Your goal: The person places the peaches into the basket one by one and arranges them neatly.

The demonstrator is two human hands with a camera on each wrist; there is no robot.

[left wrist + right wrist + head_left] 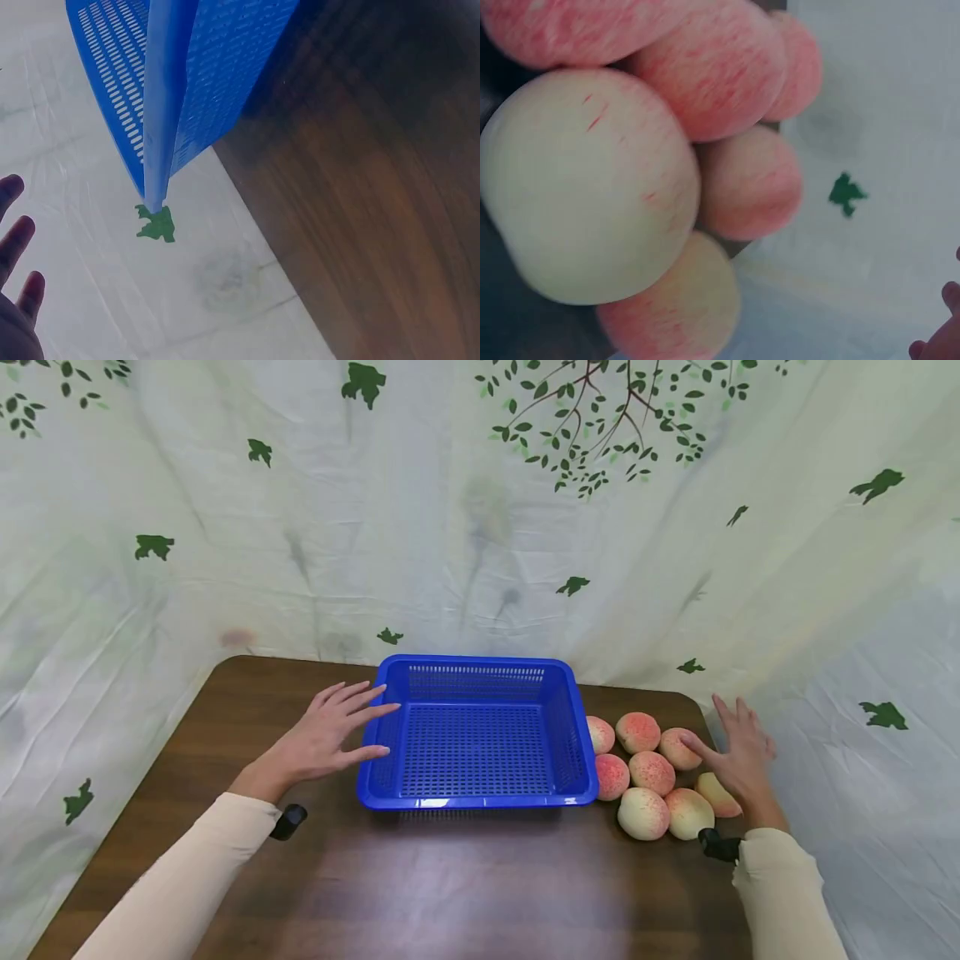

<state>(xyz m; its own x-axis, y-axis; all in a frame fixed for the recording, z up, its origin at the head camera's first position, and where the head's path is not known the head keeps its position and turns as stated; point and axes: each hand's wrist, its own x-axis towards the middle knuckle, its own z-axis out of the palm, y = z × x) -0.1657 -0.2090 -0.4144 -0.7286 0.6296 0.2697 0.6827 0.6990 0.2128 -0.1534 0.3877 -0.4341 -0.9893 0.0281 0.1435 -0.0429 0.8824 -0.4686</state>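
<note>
A probably light, stiff basket (pixel 476 748), best gripped by its rim (pixel 480 802), is sitting right of the spread, empty left hand (pixel 324 739); peaches (pixel 652 773) are lying left of the spread, empty right hand (pixel 741 762).

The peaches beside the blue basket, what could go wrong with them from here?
Rolling off: the rightmost peach sits close to the right edge of the table, so a bump from the nearby right hand might send it over.

Knocking: other peaches crowd the right side of the basket; if the left hand, spread by its left rim, pushed it rightward, they could be shoved along.
</note>
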